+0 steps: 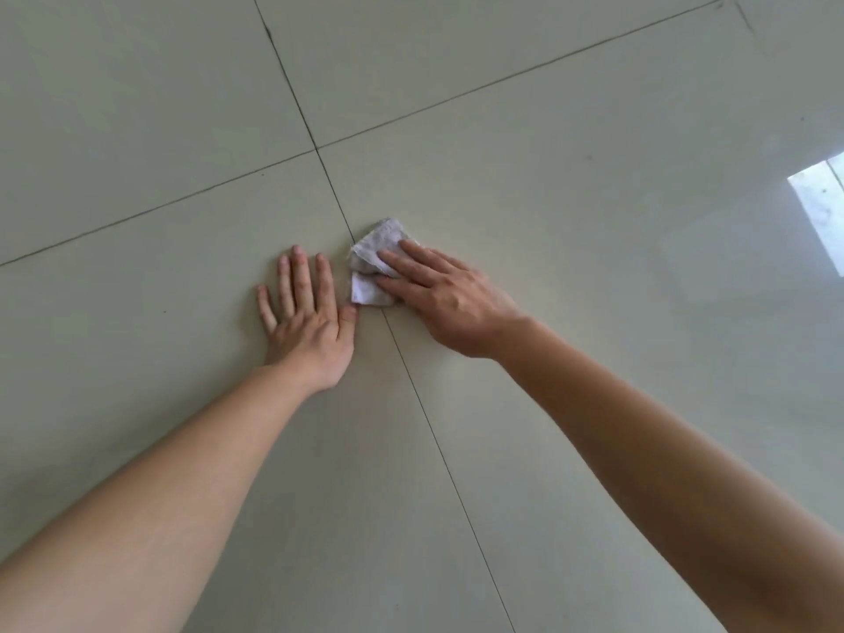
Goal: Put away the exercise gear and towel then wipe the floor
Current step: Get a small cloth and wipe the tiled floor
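A small folded grey-white cloth (372,262) lies on the pale tiled floor (571,185), right on a dark grout line. My right hand (445,296) lies on top of it with straight fingers pressing it flat; the palm hides the cloth's right part. My left hand (306,319) rests flat on the tile just left of the cloth, fingers spread and straight, thumb close to the cloth's lower corner. No exercise gear or towel is in view.
Glossy tiles fill the whole view, crossed by dark grout lines that meet at a junction (316,149) beyond the hands. A bright window reflection (820,212) shines at the right edge.
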`<state>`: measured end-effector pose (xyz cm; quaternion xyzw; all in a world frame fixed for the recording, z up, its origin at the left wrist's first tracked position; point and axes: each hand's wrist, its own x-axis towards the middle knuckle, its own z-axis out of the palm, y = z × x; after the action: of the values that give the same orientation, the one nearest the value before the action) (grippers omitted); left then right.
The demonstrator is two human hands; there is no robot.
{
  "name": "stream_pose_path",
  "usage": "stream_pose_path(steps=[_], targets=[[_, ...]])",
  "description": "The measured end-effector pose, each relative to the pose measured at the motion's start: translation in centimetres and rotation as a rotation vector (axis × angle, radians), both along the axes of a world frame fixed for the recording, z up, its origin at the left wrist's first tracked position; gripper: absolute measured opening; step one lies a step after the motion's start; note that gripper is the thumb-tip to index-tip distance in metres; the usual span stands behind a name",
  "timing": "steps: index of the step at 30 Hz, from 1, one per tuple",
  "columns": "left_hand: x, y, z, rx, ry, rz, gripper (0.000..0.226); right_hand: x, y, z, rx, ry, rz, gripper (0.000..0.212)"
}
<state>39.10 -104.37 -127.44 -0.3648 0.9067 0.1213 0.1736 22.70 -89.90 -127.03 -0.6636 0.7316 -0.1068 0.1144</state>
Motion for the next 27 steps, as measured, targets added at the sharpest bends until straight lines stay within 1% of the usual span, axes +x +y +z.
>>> stream_pose_path(steps=[1, 2, 3, 4, 7, 8, 9, 10, 11, 13, 15, 17, 18, 19, 20, 21, 23, 24, 25, 27], targets=[[0.0, 0.0, -0.1, 0.000, -0.002, -0.004, 0.069, -2.3, 0.3, -0.1, -0.026, 0.029, 0.021, 0.052], [0.0, -0.1, -0.1, 0.002, -0.005, -0.008, 0.069, -4.9, 0.5, -0.3, -0.054, 0.047, -0.032, 0.049], [0.0, -0.1, -0.2, 0.006, -0.009, -0.008, 0.070, -7.5, 0.7, -0.2, -0.066, 0.043, -0.150, 0.047], [0.0, -0.1, -0.2, 0.013, -0.013, -0.006, 0.070, -9.8, 0.7, 0.4, -0.045, 0.028, -0.315, 0.047], [0.1, -0.1, -0.1, 0.030, -0.002, -0.004, 0.070, -13.8, -1.4, 1.8, 0.073, -0.054, -0.964, 0.056], [0.1, -0.1, -0.1, 0.028, 0.002, -0.006, 0.070, -13.6, -2.9, 1.9, 0.089, -0.057, -1.104, 0.062], [0.1, -0.1, 0.0, 0.027, 0.000, -0.007, 0.070, -12.8, -4.7, 1.7, 0.086, -0.055, -1.156, 0.066], [0.1, -0.1, 0.0, 0.029, -0.003, -0.008, 0.070, -11.3, -6.6, 1.3, 0.068, -0.049, -1.116, 0.069], [0.1, -0.1, 0.1, 0.034, -0.008, -0.008, 0.070, -9.2, -8.5, 0.9, 0.039, -0.045, -1.002, 0.070], [0.1, 0.0, 0.2, 0.044, -0.007, 0.001, 0.070, -4.1, -11.6, 0.2, 0.007, -0.034, -0.661, 0.068], [0.1, 0.0, 0.3, 0.048, -0.008, 0.009, 0.069, -0.4, -12.9, 0.1, 0.037, -0.030, -0.297, 0.061], [0.1, -0.1, 0.3, 0.049, -0.024, 0.016, 0.070, -1.5, -12.2, 0.0, 0.068, -0.043, -0.024, 0.054], [0.1, -0.1, 0.3, 0.044, -0.030, 0.014, 0.070, -3.1, -11.6, 0.0, 0.035, -0.051, 0.042, 0.051], [0.1, -0.1, 0.3, 0.039, -0.033, 0.006, 0.070, -5.3, -10.8, 0.2, -0.021, -0.054, 0.030, 0.048], [0.0, -0.1, 0.3, 0.039, -0.036, -0.001, 0.070, -8.2, -9.5, 0.5, -0.071, -0.073, -0.100, 0.044], [0.0, -0.1, 0.3, 0.043, -0.041, -0.004, 0.070, -11.2, -7.8, 1.0, -0.076, -0.101, -0.298, 0.042], [0.0, -0.2, 0.3, 0.036, -0.038, -0.002, 0.070, -16.3, -3.4, 2.2, 0.030, -0.090, -0.716, 0.048], [0.0, -0.2, 0.2, 0.029, -0.036, -0.003, 0.070, -18.2, -0.9, 2.6, 0.105, -0.124, -0.912, 0.049], [0.0, -0.2, 0.2, 0.026, -0.036, -0.004, 0.070, -19.1, 1.2, 2.8, 0.139, -0.116, -1.070, 0.052], [0.0, -0.2, 0.3, 0.022, -0.034, -0.004, 0.070, -17.6, 3.7, 2.3, 0.098, -0.093, -1.196, 0.058]])
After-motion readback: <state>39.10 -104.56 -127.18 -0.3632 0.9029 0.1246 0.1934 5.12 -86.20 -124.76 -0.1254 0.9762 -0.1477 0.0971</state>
